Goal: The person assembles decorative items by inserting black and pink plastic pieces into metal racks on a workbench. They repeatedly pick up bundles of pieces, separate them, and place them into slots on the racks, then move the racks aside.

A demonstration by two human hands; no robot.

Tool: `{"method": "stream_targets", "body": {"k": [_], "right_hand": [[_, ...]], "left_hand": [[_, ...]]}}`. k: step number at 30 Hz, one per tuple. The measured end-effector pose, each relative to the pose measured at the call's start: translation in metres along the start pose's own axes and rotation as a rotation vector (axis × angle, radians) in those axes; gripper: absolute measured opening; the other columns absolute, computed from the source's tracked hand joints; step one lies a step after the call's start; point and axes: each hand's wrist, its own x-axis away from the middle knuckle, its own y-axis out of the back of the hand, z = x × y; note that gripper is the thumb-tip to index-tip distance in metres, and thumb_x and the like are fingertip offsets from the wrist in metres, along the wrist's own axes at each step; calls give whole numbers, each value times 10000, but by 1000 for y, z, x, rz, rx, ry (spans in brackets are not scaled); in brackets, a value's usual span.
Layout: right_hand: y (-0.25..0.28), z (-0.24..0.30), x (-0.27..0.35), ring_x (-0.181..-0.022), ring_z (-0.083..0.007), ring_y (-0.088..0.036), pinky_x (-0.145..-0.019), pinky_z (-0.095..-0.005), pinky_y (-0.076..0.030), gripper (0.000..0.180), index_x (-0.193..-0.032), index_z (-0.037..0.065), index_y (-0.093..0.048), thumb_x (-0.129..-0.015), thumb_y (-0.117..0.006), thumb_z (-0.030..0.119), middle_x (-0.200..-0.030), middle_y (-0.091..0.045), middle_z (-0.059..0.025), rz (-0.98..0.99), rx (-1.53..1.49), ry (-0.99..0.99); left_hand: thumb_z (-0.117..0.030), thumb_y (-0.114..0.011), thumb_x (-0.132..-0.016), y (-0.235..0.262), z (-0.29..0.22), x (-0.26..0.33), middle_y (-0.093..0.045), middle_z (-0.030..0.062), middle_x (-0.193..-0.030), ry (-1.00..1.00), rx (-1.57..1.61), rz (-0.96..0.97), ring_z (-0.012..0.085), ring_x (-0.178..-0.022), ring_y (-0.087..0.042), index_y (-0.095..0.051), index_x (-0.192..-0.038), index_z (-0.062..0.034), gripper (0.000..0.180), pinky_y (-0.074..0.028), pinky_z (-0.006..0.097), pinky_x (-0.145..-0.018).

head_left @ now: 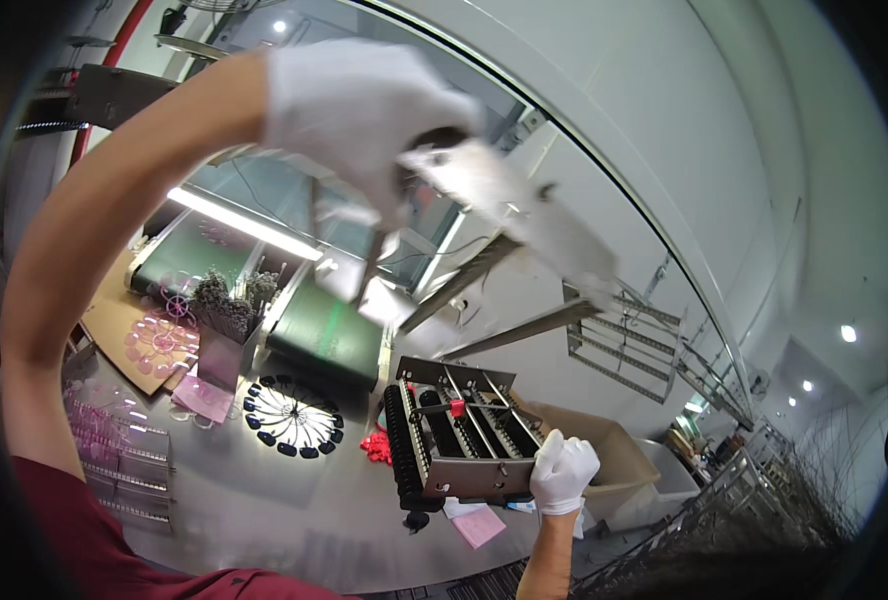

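Note:
My left hand (354,110), in a white glove, is raised high and grips the end of a flat grey metal plate (524,215), blurred and slanting down to the right. My right hand (562,472), also gloved, holds the lower right corner of a metal frame (459,435) that carries rows of black rollers and a small red part. The frame rests tilted on the grey worktable (264,510).
On the table lie a black spoked wheel of parts (294,415), pink plastic pieces (159,340), a red piece (376,447), pink paper (479,525) and a rack (124,455). A green conveyor (326,335) runs behind. Cardboard boxes (619,465) stand at the right.

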Motion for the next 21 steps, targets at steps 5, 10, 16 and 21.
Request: {"method": "stream_targets", "body": {"k": [5, 10, 16, 21], "right_hand": [[24, -1, -52, -508, -305, -454, -544, -441, -354, 335, -614, 84, -471, -919, -593, 14, -553, -420, -86, -222, -53, 75], [34, 10, -153, -533, -297, -512, -537, -421, -397, 282, -676, 62, -523, -945, -598, 20, -591, -499, -88, -344, -58, 146], [-66, -8, -266, -499, -318, -559, -507, -452, -439, 377, -612, 91, -570, -976, -661, 118, -576, -584, -116, -586, 84, 103], [-125, -1, -232, -477, -362, -538, -495, -471, -435, 429, -614, 55, -591, -1039, -603, 113, -553, -541, -143, -582, 35, 137]], "left_hand": [[-402, -928, -675, 26, -21, 107, -737, 129, -872, 322, -16, 163, 336, -806, -749, -684, -1069, -64, 573, -582, 447, -730], [-588, -830, -775, -19, -63, 141, -669, 149, -740, 278, 19, 455, 347, -754, -733, -654, -917, -103, 535, -542, 480, -647], [-700, -822, -748, -33, -111, 192, -715, 163, -830, 249, 169, 696, 376, -783, -747, -692, -1057, -131, 660, -570, 483, -683], [-760, -823, -715, -94, -144, 274, -744, 138, -863, 535, 488, 663, 358, -815, -770, -686, -1258, -160, 821, -597, 471, -691]]}}
